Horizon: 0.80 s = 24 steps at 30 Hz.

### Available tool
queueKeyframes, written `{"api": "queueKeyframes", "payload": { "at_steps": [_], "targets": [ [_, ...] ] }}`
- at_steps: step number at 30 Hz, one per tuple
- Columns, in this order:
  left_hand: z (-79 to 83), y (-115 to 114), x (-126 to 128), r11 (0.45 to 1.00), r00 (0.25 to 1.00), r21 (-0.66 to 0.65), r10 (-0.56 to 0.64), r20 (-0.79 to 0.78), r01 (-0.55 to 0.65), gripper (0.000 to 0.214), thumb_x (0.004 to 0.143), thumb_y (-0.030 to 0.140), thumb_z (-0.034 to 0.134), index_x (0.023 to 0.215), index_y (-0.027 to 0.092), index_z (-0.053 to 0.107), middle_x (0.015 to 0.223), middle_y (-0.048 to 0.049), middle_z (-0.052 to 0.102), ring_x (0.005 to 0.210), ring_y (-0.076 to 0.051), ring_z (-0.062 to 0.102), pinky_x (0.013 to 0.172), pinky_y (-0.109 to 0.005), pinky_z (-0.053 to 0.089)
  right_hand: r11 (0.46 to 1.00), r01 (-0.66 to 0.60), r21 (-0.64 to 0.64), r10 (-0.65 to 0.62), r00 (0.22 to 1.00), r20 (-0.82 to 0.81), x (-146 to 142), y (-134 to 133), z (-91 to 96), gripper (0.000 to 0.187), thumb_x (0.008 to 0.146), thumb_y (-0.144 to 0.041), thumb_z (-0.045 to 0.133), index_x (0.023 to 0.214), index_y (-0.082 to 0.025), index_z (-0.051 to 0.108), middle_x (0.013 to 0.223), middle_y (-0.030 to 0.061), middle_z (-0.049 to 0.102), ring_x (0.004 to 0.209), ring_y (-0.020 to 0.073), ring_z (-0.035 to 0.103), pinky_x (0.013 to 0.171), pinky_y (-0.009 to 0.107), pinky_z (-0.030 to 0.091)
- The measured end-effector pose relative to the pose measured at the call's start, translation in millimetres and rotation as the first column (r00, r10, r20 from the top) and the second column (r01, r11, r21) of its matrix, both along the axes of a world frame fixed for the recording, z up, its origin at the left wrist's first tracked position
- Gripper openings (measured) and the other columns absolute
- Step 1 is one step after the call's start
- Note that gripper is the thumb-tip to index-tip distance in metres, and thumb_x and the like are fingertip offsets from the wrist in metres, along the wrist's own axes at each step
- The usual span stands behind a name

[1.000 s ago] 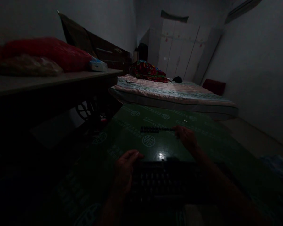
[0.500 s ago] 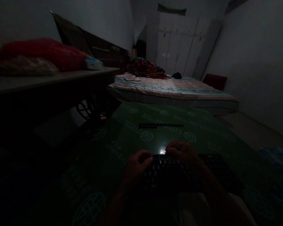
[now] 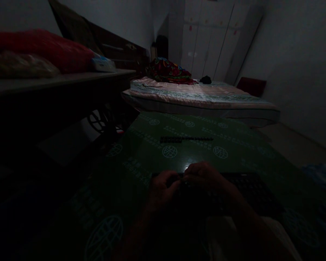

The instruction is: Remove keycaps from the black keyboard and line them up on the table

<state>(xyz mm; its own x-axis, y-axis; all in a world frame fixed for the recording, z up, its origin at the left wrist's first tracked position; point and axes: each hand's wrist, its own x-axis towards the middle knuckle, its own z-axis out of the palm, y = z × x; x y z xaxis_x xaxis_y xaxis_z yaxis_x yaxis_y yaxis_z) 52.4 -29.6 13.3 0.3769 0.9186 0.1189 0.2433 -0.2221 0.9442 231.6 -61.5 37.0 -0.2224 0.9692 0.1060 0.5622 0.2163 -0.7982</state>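
The room is very dark. My left hand (image 3: 163,186) and my right hand (image 3: 205,177) meet close together over the far left part of a black keyboard (image 3: 250,188) lying on a green printed table (image 3: 141,152). Both hands have their fingers curled down onto the keys; what they pinch, if anything, is too dark to make out. A row of small black keycaps (image 3: 186,139) lies in a line on the table beyond the hands.
A dark sewing-machine table (image 3: 57,81) with red bags (image 3: 43,49) stands at left. A bed (image 3: 201,99) with a colourful bundle (image 3: 168,70) lies beyond the green table. White wardrobe (image 3: 212,40) at the back, bare floor (image 3: 296,145) at right.
My right hand came back from the row of keycaps to the keyboard and now sits against my left hand. The view tilted down slightly.
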Motion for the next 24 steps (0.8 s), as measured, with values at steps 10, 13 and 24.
{"api": "queueKeyframes", "payload": {
  "at_steps": [10, 13, 24],
  "targets": [
    [-1.0, 2.9, -1.4, 0.979, 0.990, 0.158, -0.113, -0.089, 0.126, 0.013, 0.069, 0.027, 0.059, 0.079, 0.024, 0.068, 0.079, -0.0050, 0.065, 0.076, -0.020, 0.057, 0.072, -0.028, 0.041, 0.997, -0.072, -0.002, 0.070, 0.973, 0.221, -10.4, 9.9, 9.5, 0.015, 0.076, -0.024, 0.053, 0.070, -0.016, 0.065, 0.063, -0.0008, 0.062, 0.053, 0.0075, 0.051, 0.048, 0.016, 0.034],
    [0.0, 3.3, -2.1, 0.966, 0.971, 0.180, -0.152, -0.185, 0.186, 0.016, 0.072, 0.025, 0.055, 0.082, 0.021, 0.067, 0.083, -0.0048, 0.064, 0.079, -0.019, 0.057, 0.073, -0.028, 0.043, 0.998, -0.068, -0.009, 0.069, 0.982, 0.174, -8.2, 10.6, 5.3, 0.016, 0.076, -0.026, 0.053, 0.072, -0.015, 0.064, 0.064, -0.0008, 0.061, 0.055, 0.0078, 0.051, 0.049, 0.016, 0.035],
    [-2.8, 3.4, -0.5, 0.864, 0.885, 0.353, -0.195, -0.424, 0.359, 0.030, 0.071, 0.013, 0.048, 0.097, 0.020, 0.061, 0.104, -0.0056, 0.060, 0.099, -0.019, 0.051, 0.090, -0.035, 0.038, 1.000, 0.012, 0.024, -0.009, 0.994, -0.113, 0.0, 8.7, -15.9, 0.023, 0.075, -0.032, 0.054, 0.070, -0.013, 0.065, 0.061, 0.0004, 0.060, 0.055, 0.0099, 0.051, 0.050, 0.019, 0.039]
  ]
}}
